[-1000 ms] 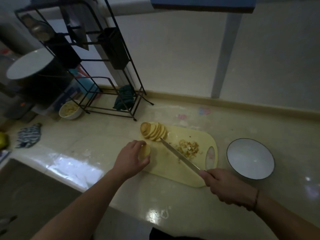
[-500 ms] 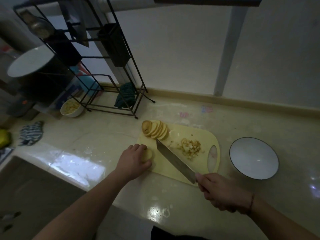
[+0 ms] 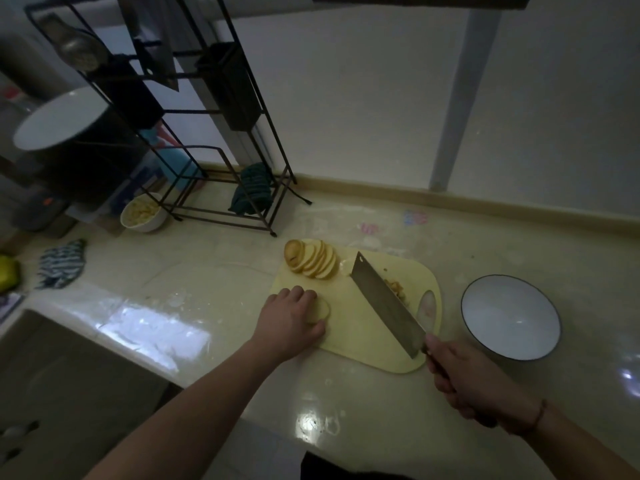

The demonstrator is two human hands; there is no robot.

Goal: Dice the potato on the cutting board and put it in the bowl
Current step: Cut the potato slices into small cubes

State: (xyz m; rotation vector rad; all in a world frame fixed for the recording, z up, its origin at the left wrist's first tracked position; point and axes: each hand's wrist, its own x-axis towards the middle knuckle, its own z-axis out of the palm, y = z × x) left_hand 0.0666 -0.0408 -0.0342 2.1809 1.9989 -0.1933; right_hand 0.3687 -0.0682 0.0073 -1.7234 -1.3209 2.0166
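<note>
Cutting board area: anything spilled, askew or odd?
Nothing spilled. The cutting board sits skewed to the counter edge. The right hand holds the cleaver with its flat side facing up, not edge-down. The white bowl holds nothing.

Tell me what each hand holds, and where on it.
Right hand grips the cleaver by its handle. Left hand holds a potato slice stack on the cutting board, fingers over its top.

Dim home kitchen: glossy countertop [image 3: 207, 271] with sink basin [image 3: 69, 375] at lower left, black wire rack [image 3: 221, 133] at upper left, cutting board [image 3: 363, 327], cleaver [image 3: 384, 299], white bowl [image 3: 510, 317] at right.
</note>
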